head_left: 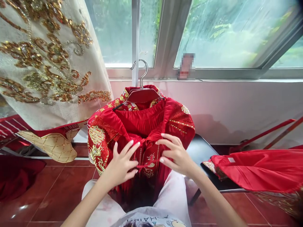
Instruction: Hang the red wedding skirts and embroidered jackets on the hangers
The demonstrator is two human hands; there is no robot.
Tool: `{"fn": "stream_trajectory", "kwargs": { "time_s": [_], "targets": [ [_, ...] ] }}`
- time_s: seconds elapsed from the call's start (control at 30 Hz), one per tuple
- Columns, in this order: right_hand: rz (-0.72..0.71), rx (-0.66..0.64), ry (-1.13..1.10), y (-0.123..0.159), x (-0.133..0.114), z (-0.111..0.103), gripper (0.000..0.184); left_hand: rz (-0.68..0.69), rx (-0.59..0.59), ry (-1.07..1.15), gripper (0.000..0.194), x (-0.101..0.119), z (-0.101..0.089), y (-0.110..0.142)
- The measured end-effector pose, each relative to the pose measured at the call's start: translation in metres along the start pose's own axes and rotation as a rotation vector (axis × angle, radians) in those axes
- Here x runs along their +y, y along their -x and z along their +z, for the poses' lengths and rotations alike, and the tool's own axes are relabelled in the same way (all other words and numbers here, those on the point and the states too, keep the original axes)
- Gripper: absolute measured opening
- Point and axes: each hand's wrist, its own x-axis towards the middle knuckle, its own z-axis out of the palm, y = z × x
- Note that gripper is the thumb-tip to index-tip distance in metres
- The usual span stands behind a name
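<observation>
A red embroidered jacket (181, 116) with gold and silver trim hangs in front of me on a hanger (144, 95) with a metal hook. Inside it is a red pleated garment (142, 121), gathered at the neck. Fingers spread, my left hand (123, 160) rests at the front of the red clothing. Across from it my right hand (174, 154) also has its fingers apart, the tips close to the front edge. A thin red tie (150, 163) stretches between the two hands; whether any fingertip grips it, I cannot tell.
A white cloth with gold sequins (53, 66) hangs at the left, above a cream scalloped piece (53, 146). To the right, a red garment (260, 168) lies over a black seat (204, 148). Behind the jacket are the window frame (163, 56) and pink wall (224, 104).
</observation>
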Motion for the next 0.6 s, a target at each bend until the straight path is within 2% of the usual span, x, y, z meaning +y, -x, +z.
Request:
{"fn": "stream_trajectory", "kwargs": {
  "time_s": [0.07,0.13,0.2,0.23,0.27,0.3,0.37,0.4,0.43,0.5,0.6],
  "targets": [
    [0.119,-0.215,0.081,0.028,-0.012,0.006,0.039,0.058,-0.091,-0.025,0.008,0.007,0.012,0.023],
    [0.295,-0.492,0.147,0.048,-0.023,0.017,0.029,0.137,-0.13,0.003,0.009,0.014,0.02,0.032],
    [0.406,-0.709,0.08,0.055,-0.03,0.027,0.018,0.203,-0.097,0.037,0.014,0.02,0.016,0.023],
    [0.433,-0.742,-0.011,0.053,-0.032,0.032,0.015,0.22,-0.05,0.047,0.014,0.021,0.009,0.012],
    [0.457,-0.708,-0.125,0.047,-0.034,0.036,0.015,0.216,0.012,0.045,0.013,0.023,0.001,-0.001],
    [0.496,-0.609,-0.237,0.038,-0.034,0.04,0.019,0.197,0.092,0.045,0.015,0.023,-0.008,-0.016],
    [0.619,-0.308,-0.386,0.014,-0.032,0.047,0.028,0.068,0.24,-0.009,0.02,0.023,-0.024,-0.047],
    [0.673,-0.16,-0.427,0.001,-0.03,0.051,0.03,-0.024,0.275,-0.059,0.025,0.022,-0.028,-0.061],
    [0.712,-0.041,-0.456,-0.011,-0.028,0.056,0.031,-0.12,0.275,-0.118,0.029,0.021,-0.029,-0.072],
    [0.748,0.106,-0.51,-0.031,-0.024,0.065,0.029,-0.254,0.204,-0.218,0.028,0.017,-0.026,-0.084],
    [0.755,0.209,-0.704,-0.047,-0.021,0.076,0.029,-0.258,0.114,-0.283,0.016,0.011,-0.018,-0.084]
  ]
}}
